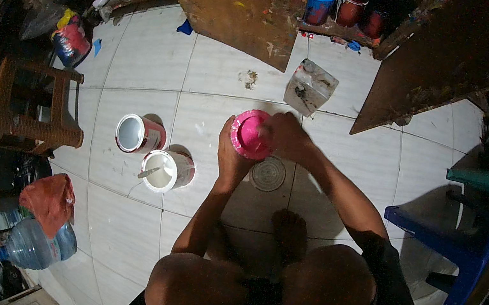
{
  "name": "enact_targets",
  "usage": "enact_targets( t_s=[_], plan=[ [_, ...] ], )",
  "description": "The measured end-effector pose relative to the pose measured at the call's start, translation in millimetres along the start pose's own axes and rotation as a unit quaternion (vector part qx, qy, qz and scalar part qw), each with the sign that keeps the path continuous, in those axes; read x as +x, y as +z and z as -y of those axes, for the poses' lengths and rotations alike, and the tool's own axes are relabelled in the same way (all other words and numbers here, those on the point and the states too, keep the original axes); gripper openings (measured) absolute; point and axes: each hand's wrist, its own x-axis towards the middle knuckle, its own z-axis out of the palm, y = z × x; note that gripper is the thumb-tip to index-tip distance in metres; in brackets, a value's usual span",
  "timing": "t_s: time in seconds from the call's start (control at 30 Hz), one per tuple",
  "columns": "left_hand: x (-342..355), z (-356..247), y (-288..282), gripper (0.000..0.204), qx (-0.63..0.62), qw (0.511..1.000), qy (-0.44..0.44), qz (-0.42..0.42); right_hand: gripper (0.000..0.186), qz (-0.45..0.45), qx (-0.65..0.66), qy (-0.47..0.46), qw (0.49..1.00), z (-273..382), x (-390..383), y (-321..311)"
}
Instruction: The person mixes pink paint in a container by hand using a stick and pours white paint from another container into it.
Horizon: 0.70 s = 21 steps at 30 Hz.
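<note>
My left hand [234,158] is wrapped round the left side of a bright pink tub [241,127], whose rim is smeared with white and whose inside is pink. Over the tub's right edge sits my right hand [286,135], its fingers curled. What they grip, if anything, is hidden and slightly blurred. Just below the tub a round, pale lid [268,174] lies flat on the tiles. To the left stand two paint cans: an open one with white paint [168,166] and a knife-like tool [149,172] resting in it, and another can [130,133] with a greyish-white inside.
A stained, clear box [311,89] stands ahead, between two open wooden cabinet doors [237,3]. Blue and red pots [319,5] fill the shelf behind. A brown stool [38,108] and a water jug [38,245] are left, a blue stool [467,254] right.
</note>
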Motion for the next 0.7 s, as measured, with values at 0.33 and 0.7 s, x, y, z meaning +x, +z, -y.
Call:
enact_targets(
  t_s=[0.33,0.7],
  plan=[
    [1.8,-1.8,-0.4,0.104,-0.034,0.999,-0.014,-0.021,0.032,-0.06,0.163,0.105,0.979,15.2,4.1,-37.2],
    [1.4,1.7,1.9,0.107,-0.025,1.0,-0.002,-0.014,0.029,0.0,0.056,0.012,0.998,-5.4,-3.7,4.4]
  ],
)
